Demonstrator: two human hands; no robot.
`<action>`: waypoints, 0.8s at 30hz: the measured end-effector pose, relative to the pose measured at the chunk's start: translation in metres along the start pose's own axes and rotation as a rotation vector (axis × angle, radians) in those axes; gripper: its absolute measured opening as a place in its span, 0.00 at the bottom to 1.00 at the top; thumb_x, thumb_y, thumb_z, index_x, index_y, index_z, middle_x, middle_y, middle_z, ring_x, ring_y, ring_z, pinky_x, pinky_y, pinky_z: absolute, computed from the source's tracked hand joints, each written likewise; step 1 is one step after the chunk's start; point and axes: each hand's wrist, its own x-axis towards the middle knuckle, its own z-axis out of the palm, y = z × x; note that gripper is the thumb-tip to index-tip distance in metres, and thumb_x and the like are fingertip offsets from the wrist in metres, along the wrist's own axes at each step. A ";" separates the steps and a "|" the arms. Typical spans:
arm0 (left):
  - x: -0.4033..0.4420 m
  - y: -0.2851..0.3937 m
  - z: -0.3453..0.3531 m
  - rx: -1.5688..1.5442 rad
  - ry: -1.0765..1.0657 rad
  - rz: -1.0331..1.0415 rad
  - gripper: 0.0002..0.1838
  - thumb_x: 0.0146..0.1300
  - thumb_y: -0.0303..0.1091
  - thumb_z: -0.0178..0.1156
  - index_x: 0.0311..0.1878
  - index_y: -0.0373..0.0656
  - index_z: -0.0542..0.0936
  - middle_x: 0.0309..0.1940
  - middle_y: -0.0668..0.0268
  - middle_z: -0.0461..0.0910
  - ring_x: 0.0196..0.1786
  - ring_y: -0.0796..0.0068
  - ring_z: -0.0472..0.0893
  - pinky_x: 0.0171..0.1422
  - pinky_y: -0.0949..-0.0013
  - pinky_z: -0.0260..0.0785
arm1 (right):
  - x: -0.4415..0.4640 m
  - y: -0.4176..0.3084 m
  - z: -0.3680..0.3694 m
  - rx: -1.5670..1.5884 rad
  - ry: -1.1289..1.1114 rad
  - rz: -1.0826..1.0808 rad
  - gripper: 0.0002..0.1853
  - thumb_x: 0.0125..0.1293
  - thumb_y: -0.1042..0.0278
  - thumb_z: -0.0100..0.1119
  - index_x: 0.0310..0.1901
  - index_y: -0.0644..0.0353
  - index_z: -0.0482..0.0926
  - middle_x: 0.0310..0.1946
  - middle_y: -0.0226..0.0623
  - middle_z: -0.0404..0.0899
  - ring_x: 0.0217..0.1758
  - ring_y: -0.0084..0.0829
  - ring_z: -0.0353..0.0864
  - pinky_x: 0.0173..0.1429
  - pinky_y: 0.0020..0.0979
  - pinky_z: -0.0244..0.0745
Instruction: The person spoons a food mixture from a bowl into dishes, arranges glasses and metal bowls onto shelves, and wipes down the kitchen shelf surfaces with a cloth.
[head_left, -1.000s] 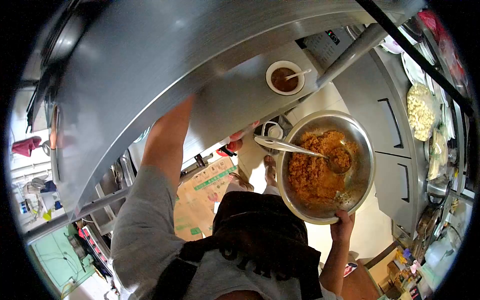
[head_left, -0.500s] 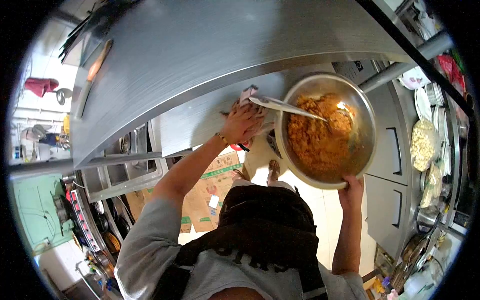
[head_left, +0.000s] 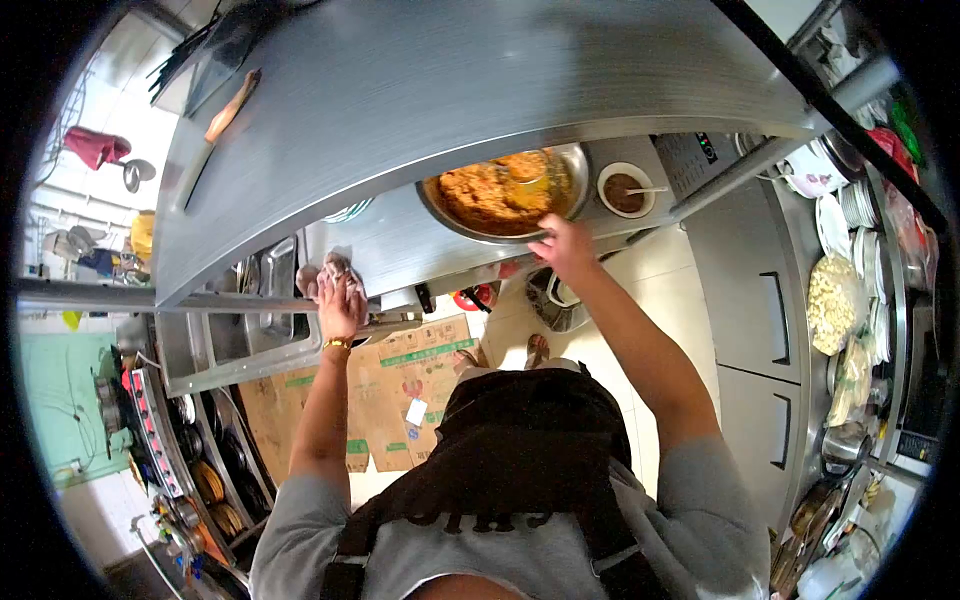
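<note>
A wide metal bowl [head_left: 578, 190] of orange-brown food [head_left: 490, 195] rests on the lower counter, its far side hidden under the upper shelf. My right hand [head_left: 568, 252] is closed at its near rim, thumb above and fingers below. The head of a ladle [head_left: 528, 172] lies in the food. At the counter's left end, beside the sink, my left hand [head_left: 341, 306] is pressed around a crumpled greyish-pink rag [head_left: 338, 268]. Right of the metal bowl stands a small white bowl [head_left: 648, 203] of dark brown sauce with a white spoon in it.
The steel upper shelf [head_left: 420, 90] overhangs the counter; a wooden-handled knife [head_left: 228, 110] lies on its left end. A metal sink [head_left: 200, 350] is at left. Flattened cardboard [head_left: 390, 390] covers part of the floor. Grey cabinets [head_left: 755, 330] and stacked plates [head_left: 858, 205] stand at right.
The metal bowl has gone from being held up at the right onto the counter. My left hand has moved left with the rag, toward the sink. The small sauce bowl has come into view.
</note>
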 end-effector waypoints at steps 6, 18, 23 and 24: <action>0.019 0.021 0.008 0.132 0.002 -0.075 0.24 0.55 0.37 0.57 0.58 0.52 0.71 0.60 0.50 0.65 0.63 0.46 0.60 0.70 0.51 0.45 | 0.048 -0.002 0.035 0.918 0.299 0.234 0.19 0.52 0.77 0.54 0.48 0.61 0.67 0.46 0.43 0.70 0.43 0.42 0.76 0.35 0.40 0.82; 0.114 0.154 0.037 -0.028 -0.240 0.065 0.25 0.59 0.41 0.50 0.60 0.47 0.67 0.62 0.47 0.60 0.66 0.45 0.57 0.70 0.50 0.46 | 0.084 0.017 0.004 0.923 0.456 0.234 0.25 0.55 0.77 0.53 0.55 0.61 0.57 0.46 0.44 0.70 0.42 0.44 0.77 0.40 0.41 0.80; 0.189 0.158 0.058 0.000 -0.590 -0.306 0.24 0.59 0.45 0.50 0.58 0.47 0.69 0.58 0.48 0.67 0.60 0.47 0.65 0.65 0.49 0.52 | 0.094 0.018 -0.003 0.935 0.519 0.261 0.26 0.55 0.76 0.52 0.56 0.61 0.57 0.45 0.44 0.70 0.43 0.43 0.77 0.42 0.41 0.80; 0.196 0.155 0.063 0.017 -0.575 -0.307 0.24 0.59 0.46 0.50 0.58 0.47 0.70 0.57 0.48 0.67 0.60 0.47 0.66 0.65 0.49 0.52 | 0.097 0.021 -0.001 0.949 0.477 0.289 0.25 0.55 0.76 0.53 0.55 0.60 0.58 0.45 0.44 0.70 0.43 0.43 0.77 0.42 0.40 0.80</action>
